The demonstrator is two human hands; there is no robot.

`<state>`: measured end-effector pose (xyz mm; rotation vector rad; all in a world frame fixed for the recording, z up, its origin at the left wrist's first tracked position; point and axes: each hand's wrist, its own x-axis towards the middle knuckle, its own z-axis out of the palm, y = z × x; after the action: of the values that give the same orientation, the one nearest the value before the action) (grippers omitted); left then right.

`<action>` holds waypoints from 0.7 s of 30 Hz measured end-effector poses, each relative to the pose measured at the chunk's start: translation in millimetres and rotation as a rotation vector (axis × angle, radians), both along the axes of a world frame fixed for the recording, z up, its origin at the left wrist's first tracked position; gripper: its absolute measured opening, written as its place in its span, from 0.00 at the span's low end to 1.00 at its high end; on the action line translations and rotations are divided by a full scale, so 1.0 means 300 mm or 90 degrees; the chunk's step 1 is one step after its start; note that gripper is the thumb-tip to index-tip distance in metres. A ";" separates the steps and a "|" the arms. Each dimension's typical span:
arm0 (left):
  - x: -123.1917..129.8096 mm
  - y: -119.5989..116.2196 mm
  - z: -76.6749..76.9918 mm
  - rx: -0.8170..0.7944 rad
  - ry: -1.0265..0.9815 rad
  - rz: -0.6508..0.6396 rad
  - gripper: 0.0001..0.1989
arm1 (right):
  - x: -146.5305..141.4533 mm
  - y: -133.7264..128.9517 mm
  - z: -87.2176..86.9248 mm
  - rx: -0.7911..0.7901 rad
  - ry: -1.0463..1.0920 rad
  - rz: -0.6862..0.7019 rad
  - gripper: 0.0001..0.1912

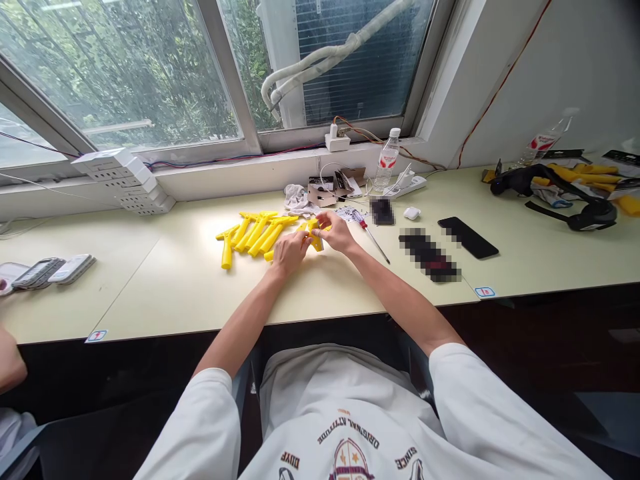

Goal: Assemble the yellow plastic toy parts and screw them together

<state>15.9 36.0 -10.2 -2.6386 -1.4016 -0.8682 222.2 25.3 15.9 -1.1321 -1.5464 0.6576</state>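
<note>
Right hand (pixel 338 233): fingers (pixel 320 221) clamping a yellow plastic part (pixel 315 239)
Left hand (pixel 290 252): curling in just beside the part, grip unclear
Part: being held just above the bench (pixel 150 280)
Nearby: yellow plastic pieces (pixel 255 233) lying left, screwdriver (pixel 367 230) lying right

Yellow is seen on the plastic parts (pixel 255 233), pale cream on the worktop (pixel 150 280), red on the screwdriver (pixel 361 221), white on the T-shirt (pixel 345 393), printed with dark crest and lettering.
</note>
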 end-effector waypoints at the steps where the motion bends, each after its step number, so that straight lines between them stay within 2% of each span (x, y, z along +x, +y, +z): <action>1: 0.000 0.001 -0.001 -0.005 -0.007 0.003 0.16 | 0.003 0.004 -0.003 -0.016 0.024 0.039 0.16; 3: 0.001 0.001 -0.002 -0.016 -0.030 0.003 0.15 | 0.009 0.010 -0.008 -0.024 0.058 0.098 0.17; 6: 0.004 -0.001 -0.002 -0.026 -0.073 -0.011 0.14 | 0.017 0.019 -0.015 -0.006 0.074 0.132 0.19; 16: 0.002 -0.005 0.011 -0.042 -0.130 -0.019 0.09 | 0.037 0.038 -0.041 -0.025 0.045 0.183 0.17; 21: -0.001 -0.010 0.018 -0.038 -0.154 -0.013 0.10 | 0.030 0.041 -0.050 -0.036 0.029 0.154 0.15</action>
<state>15.6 32.9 -4.9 -2.6694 -1.4714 -1.2011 231.2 37.6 0.9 -0.9715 -1.6494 0.8881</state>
